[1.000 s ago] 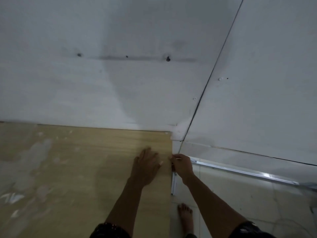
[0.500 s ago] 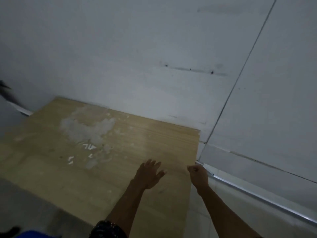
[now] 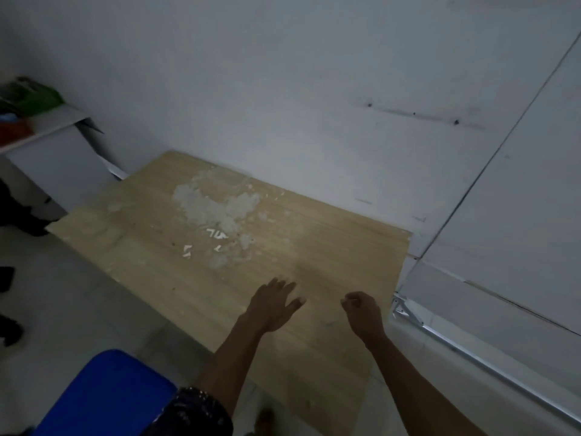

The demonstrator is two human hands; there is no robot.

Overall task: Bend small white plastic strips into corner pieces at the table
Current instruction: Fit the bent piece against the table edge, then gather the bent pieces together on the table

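Note:
A pale wooden table (image 3: 163, 234) runs from the wall toward me. Several small white bent plastic pieces (image 3: 217, 234) lie near a patch of dried white residue (image 3: 213, 206) in its middle. My left hand (image 3: 273, 305) rests flat on the table's near part, fingers spread and nothing in it. My right hand (image 3: 361, 313) hovers just right of it, above the table's right edge, with the fingers curled in. Whether it pinches a strip I cannot make out.
A metal rail (image 3: 471, 357) runs along the floor by the right wall panel, with a bracket (image 3: 401, 306) at its near end. A blue seat (image 3: 103, 394) is at lower left. A white shelf (image 3: 53, 127) with green and red things stands far left. Dark shoes (image 3: 9, 332) lie on the floor.
The view has swung left, bringing the whole table, blue seat and shelf into sight. My right hand has left the table's right corner by the rail and now hovers over the tabletop.

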